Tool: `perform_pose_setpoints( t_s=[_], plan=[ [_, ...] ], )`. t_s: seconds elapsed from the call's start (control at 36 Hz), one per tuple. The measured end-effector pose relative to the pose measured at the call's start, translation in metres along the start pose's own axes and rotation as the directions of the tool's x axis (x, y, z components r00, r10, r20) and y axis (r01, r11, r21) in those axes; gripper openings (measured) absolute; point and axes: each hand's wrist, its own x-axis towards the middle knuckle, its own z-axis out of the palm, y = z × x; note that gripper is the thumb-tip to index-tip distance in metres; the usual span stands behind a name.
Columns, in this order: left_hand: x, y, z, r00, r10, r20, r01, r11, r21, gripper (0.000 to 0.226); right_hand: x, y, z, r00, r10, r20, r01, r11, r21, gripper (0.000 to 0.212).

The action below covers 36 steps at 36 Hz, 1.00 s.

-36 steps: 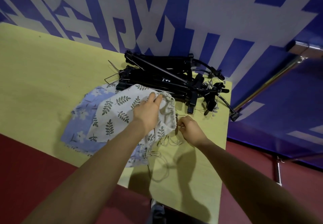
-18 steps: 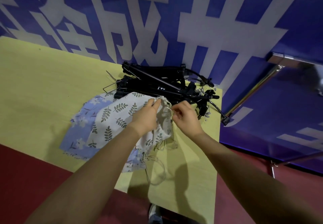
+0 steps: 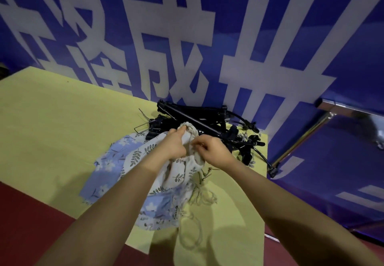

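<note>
On the left the yellow tabletop (image 3: 52, 130) carries a blue floral cloth (image 3: 108, 168), and the leaf-print bag (image 3: 136, 155) lies partly on top of it, near the tabletop's far right corner. The left hand (image 3: 175, 144) lifts the bag's gathered mouth (image 3: 188, 125) off the surface, its fingers curled round the bunched rim and gripping it. Just to the right, touching the same fabric, the right hand (image 3: 212, 151) has its fingers bent in and pinched together at the hem. Whether they also hold something thin is too small to tell.

The step in hand looks like working the drawstring channel at the mouth. To do it well:
- The left hand should hold the rim firm and slightly taut, so the gathers do not slide round.
- The right hand should feed along the hem in short pinches, smoothing each fold before the next.
- The loose cord (image 3: 200, 199) trailing below the bag should stay free of the small metal clip (image 3: 205, 175) lying beside it.

Behind and to the right sits a pile of black hangers (image 3: 207, 118), close enough that the lifted mouth or the cord could catch on a clip, so lifting the bag toward the body seems safer. A blue banner (image 3: 187, 37) backs the scene.
</note>
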Motion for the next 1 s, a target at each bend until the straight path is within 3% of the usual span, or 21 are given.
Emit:
perform_pose_setpoints(
  t_s=[0.11,0.28,0.44,0.56,0.67,0.83,1.0],
  plan=[
    [0.008,-0.004,-0.005,0.992,-0.031,-0.124,0.029,0.999,-0.018,0.072,0.015,0.001,-0.012,0.988,0.075,-0.138,-0.078,0.997,-0.018,0.026],
    [0.027,0.001,-0.017,0.971,-0.132,-0.197,0.123,0.991,-0.055,0.053,0.066,0.009,-0.029,0.985,0.154,-0.076,-0.162,0.980,-0.114,0.030],
    [0.040,0.005,-0.013,0.959,-0.170,-0.226,0.165,0.985,-0.042,0.005,0.100,0.033,-0.018,0.948,0.298,0.115,-0.247,0.912,-0.327,0.034],
    [0.046,0.000,-0.005,0.957,-0.175,-0.231,0.175,0.984,-0.023,0.007,0.104,0.047,-0.005,0.962,0.226,0.150,-0.111,0.832,-0.544,0.046],
    [0.051,-0.008,0.002,0.962,-0.179,-0.205,0.178,0.984,-0.023,0.031,0.106,0.050,0.008,0.952,0.214,0.218,-0.038,0.791,-0.611,0.057],
    [0.050,-0.011,0.004,0.962,-0.172,-0.214,0.174,0.985,-0.006,0.039,0.105,0.048,0.014,0.963,0.207,0.173,-0.058,0.785,-0.617,0.045],
    [0.044,-0.015,0.001,0.964,-0.126,-0.234,0.125,0.992,-0.016,0.040,0.095,0.034,0.013,0.976,0.193,0.100,-0.107,0.826,-0.554,0.048]
  ],
)
